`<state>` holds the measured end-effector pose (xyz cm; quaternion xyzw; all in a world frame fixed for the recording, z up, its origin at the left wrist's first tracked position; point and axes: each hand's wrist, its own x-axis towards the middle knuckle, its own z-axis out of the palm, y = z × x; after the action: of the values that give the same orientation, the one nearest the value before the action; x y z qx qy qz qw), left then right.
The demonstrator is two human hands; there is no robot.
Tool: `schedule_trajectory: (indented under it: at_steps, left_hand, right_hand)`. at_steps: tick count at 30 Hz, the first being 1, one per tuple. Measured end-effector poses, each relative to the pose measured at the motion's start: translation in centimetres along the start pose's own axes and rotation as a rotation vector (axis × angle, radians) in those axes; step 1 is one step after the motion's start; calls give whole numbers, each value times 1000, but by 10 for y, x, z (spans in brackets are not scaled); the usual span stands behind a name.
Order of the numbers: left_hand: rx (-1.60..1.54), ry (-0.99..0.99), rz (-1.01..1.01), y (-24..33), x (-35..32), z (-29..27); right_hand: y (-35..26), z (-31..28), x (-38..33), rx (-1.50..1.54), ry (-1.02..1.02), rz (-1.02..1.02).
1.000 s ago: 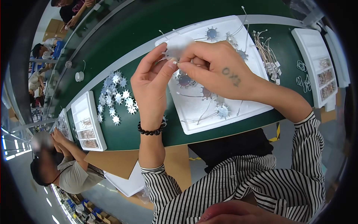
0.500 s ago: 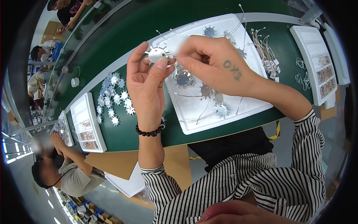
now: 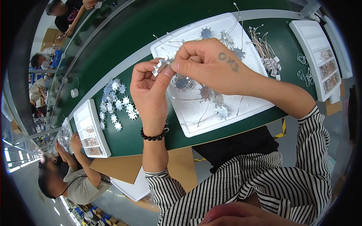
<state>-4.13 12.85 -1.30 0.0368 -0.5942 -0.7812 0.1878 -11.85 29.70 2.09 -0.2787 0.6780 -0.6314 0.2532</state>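
My left hand [image 3: 150,92], with a black bead bracelet at its wrist, pinches a small silver metal disc [image 3: 160,67] with bent tabs round its rim. The disc is tilted nearly edge-on. My right hand [image 3: 215,69] meets it from the right, thumb and forefinger closed at its edge; whatever lies between those fingertips is hidden. Under both hands is a white foam tray [image 3: 192,128]. It holds several similar toothed discs, among them a silver one [image 3: 222,112] near the front and a bluish one [image 3: 206,32] at the back, with thin white wires about them.
Left of the tray, loose silver discs [image 3: 114,97] lie piled on the green table [image 3: 177,141]. A wire bundle [image 3: 268,56] and white cable loops [image 3: 302,59] lie to the right. Compartmented foam boxes stand left [image 3: 102,132] and right [image 3: 307,35]. A co-worker [image 3: 81,184] sits at the left.
The disc in my left hand has turned from face-up to nearly edge-on and sunk slightly. My right hand has shifted a little left. The co-worker's arms have moved.
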Motion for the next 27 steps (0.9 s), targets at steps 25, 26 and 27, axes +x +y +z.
schedule_trajectory:
  at_steps: [25,26,27]
  left_hand:
    - [205,-203,231,-3,-2,6]
    - [32,-195,105,-2,0,8]
    - [77,-115,54,2,-2,11]
  right_hand:
    - [9,1,-5,106,-14,19]
    - [13,0,-6,39,-4,-38]
    - [13,1,-7,-22,-1,-97]
